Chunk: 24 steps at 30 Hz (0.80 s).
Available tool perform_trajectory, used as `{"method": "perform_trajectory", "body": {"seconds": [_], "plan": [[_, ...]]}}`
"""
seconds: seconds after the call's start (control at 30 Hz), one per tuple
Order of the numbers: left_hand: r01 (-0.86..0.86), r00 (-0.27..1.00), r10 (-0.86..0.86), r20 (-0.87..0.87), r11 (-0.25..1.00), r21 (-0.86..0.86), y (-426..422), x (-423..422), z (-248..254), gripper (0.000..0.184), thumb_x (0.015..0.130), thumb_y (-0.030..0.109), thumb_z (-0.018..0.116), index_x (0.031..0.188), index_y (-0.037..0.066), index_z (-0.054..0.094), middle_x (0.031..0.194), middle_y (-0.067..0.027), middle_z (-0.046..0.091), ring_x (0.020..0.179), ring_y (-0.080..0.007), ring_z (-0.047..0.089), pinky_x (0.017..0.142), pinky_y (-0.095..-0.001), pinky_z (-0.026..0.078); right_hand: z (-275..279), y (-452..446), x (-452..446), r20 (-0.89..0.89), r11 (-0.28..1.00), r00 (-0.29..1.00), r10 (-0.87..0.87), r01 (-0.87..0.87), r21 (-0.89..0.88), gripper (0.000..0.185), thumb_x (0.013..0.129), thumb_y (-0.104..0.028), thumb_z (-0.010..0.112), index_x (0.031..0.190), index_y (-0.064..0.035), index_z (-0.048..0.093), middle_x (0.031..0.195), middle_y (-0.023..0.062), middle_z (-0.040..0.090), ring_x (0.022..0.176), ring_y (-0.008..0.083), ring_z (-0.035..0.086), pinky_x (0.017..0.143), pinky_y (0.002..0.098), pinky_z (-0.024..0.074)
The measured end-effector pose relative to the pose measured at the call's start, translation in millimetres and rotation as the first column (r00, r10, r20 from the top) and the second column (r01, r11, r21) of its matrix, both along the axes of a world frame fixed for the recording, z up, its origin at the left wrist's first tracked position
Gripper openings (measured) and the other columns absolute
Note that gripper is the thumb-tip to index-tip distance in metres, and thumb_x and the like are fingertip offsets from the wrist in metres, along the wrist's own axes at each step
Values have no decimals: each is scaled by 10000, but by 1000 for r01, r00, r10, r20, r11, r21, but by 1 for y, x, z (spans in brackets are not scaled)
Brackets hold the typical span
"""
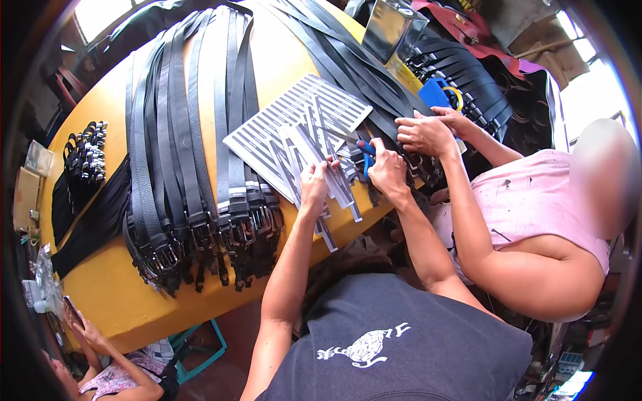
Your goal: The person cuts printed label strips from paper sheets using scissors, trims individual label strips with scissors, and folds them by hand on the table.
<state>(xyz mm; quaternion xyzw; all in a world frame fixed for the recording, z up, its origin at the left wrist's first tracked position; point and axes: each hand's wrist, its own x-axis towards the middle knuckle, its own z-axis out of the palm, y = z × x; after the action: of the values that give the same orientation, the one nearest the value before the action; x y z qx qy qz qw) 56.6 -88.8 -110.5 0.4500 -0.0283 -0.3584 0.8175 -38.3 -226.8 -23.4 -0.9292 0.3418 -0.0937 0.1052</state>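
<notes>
My left hand point(315, 184) is closed on a striped paper strip point(304, 144) at the table's near edge. My right hand point(388, 167) grips scissors point(367, 157) with blue and red handles, their blades pointing left towards the strip. Whether the blades touch the paper I cannot tell. Beneath and behind both hands lies a printed sheet point(251, 137) with black and white stripes. Several narrow cut strips point(326, 234) lie loosely around my left hand, some reaching past the table edge.
Bundles of black belts point(177, 134) with metal buckles cover the yellow table point(120, 294). More belts point(348, 80) lie beyond the sheet. A metal tin point(394, 30) stands at the back. A co-worker in pink point(521, 194) works close on my right; another person point(127, 374) sits lower left.
</notes>
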Motion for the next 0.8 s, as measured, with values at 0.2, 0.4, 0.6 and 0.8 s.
{"method": "perform_trajectory", "body": {"seconds": [0.2, 0.4, 0.6, 0.8], "plan": [[4, 999, -5, 52, 1000, 13, -1, 0, -7, 284, 984, 149, 481, 1159, -39, 602, 983, -118, 706, 846, -129, 655, 770, -253, 522, 29, -9, -3, 96, 989, 995, 28, -14, -148, 377, 765, -48, 620, 1126, -122, 538, 781, 212, 670, 769, 388, 675, 691, 489, 529], [-48, 993, 41, 112, 997, 67, -5, -2, -9, 267, 979, 153, 485, 1103, -26, 641, 939, -94, 710, 802, -113, 640, 721, -245, 499, 44, -15, -8, 73, 958, 997, 14, 8, -286, 405, 760, -23, 620, 1149, -97, 540, 807, 179, 666, 779, 356, 672, 680, 456, 534], [22, 978, -35, 205, 998, 64, -13, -9, 15, 244, 982, 138, 466, 1069, -44, 603, 1041, -129, 687, 915, -181, 668, 817, -284, 521, 2, -19, -26, 200, 929, 979, 48, 30, -368, 470, 713, 5, 599, 1175, -71, 552, 908, 159, 673, 861, 354, 644, 755, 458, 532], [95, 989, -103, 109, 992, 83, -22, -19, 4, 212, 990, 150, 457, 1079, -16, 554, 1062, -152, 679, 954, -224, 676, 800, -298, 525, -15, -29, -34, 285, 920, 958, -26, 135, -367, 475, 722, 8, 571, 1191, -62, 551, 935, 160, 675, 886, 356, 629, 793, 451, 518]]}}
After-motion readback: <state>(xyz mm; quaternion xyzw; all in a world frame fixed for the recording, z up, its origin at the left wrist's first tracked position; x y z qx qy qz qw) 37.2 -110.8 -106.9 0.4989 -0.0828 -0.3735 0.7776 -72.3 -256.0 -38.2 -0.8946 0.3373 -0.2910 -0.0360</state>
